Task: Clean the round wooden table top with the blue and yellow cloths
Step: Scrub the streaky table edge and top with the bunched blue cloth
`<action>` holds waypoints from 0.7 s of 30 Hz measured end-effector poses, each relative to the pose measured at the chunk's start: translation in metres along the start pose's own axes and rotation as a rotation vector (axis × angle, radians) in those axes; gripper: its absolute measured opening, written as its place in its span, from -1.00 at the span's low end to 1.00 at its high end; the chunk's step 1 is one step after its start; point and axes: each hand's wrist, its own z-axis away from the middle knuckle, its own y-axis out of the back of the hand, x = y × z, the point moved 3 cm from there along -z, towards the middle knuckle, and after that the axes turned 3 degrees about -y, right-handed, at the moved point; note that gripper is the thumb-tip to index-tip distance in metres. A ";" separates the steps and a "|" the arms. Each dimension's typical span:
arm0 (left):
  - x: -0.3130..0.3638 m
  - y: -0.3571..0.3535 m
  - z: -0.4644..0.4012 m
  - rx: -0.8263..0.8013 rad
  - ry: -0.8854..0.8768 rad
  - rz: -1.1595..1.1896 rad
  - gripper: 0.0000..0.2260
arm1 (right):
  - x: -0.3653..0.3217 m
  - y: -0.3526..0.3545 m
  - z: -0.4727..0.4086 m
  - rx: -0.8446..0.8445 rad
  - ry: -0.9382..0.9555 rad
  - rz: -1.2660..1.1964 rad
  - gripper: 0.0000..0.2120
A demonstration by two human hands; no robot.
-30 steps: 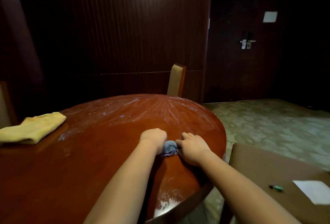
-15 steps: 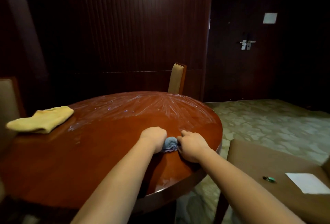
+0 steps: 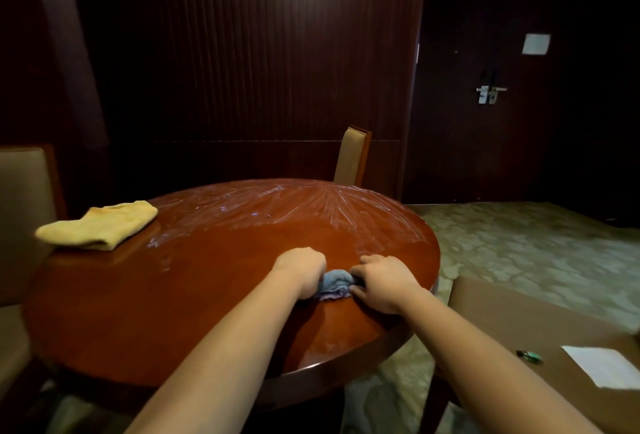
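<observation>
Two arms come into the picture from the near edge. Both arms are bare all the way down, with no sleeves to see. The left hand (image 3: pixel 300 271) has no ring, no watch and no glove on it. The right hand (image 3: pixel 382 283) is bare as well, with nothing round the wrist. The arms look smooth and plain, with no marks or drawings on them. The light in the room is dim, so small things like the nails are hard to make out.
</observation>
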 end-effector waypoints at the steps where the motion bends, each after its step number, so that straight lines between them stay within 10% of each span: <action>1: 0.002 0.000 -0.002 0.001 0.001 -0.005 -0.82 | 0.002 0.000 -0.003 0.002 0.003 0.016 -0.69; 21: -0.010 -0.002 -0.160 0.054 0.023 -0.062 -0.77 | 0.093 -0.055 -0.122 -0.011 -0.174 -0.059 -0.70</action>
